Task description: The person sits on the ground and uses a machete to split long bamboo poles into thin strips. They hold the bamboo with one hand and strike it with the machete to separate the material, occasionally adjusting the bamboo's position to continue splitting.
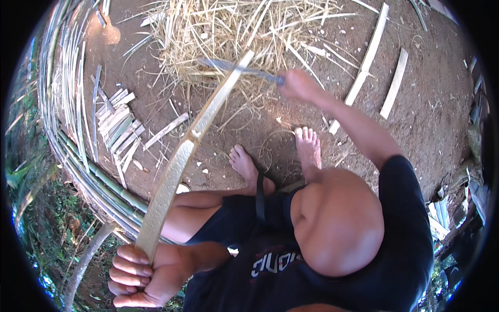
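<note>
My left hand, low at the left, is closed around the near end of a long split bamboo strip. The strip slants up and away to the right, its pale inner face up and a node partway along. My right hand is closed on the handle of a knife with a long blade, blurred by motion. That blade crosses the strip close to its far end; whether it touches the bamboo I cannot tell. Beyond them lies a heap of pale shavings on the ground.
My bare feet rest on the dirt below the knife. Short bamboo pieces lie piled at left, beside long bamboo poles curving along that side. Long split strips lie on the ground at right. My raised knee is near my right arm.
</note>
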Demonstrator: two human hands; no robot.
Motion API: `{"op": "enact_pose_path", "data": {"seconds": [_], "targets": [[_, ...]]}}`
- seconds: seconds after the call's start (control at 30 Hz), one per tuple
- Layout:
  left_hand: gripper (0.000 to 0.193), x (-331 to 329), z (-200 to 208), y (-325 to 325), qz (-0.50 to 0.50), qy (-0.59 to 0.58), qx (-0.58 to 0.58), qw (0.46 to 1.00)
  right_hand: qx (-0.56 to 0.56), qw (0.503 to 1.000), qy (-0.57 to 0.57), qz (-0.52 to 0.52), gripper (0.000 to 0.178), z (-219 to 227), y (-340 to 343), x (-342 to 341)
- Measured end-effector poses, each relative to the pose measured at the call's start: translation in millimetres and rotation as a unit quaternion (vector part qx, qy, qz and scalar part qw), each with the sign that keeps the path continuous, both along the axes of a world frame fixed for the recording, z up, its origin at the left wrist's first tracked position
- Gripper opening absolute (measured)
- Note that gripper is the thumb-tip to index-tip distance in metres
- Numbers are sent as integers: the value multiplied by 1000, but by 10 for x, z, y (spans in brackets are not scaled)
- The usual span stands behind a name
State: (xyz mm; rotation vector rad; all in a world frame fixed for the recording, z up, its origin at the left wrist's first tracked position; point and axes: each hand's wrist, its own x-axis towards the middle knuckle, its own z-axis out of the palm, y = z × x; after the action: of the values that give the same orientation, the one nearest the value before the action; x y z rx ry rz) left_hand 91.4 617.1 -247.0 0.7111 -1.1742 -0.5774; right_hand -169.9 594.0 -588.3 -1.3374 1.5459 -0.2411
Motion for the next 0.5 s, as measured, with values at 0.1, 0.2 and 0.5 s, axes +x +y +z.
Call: {"op": "enact_pose_path", "data": {"seconds": [0.1, 0.2, 0.5], "targets": [[41, -44, 43, -57, 37, 17, 7, 999, 40, 998, 58, 6, 20, -137, -145, -50], [42, 14, 19, -110, 53, 16, 16, 998, 30, 998, 46, 43, 20, -37, -26, 35], [51, 384, 131, -300, -88, 9, 48, 995, 105, 989, 84, -57, 27, -517, -19, -353]]}}
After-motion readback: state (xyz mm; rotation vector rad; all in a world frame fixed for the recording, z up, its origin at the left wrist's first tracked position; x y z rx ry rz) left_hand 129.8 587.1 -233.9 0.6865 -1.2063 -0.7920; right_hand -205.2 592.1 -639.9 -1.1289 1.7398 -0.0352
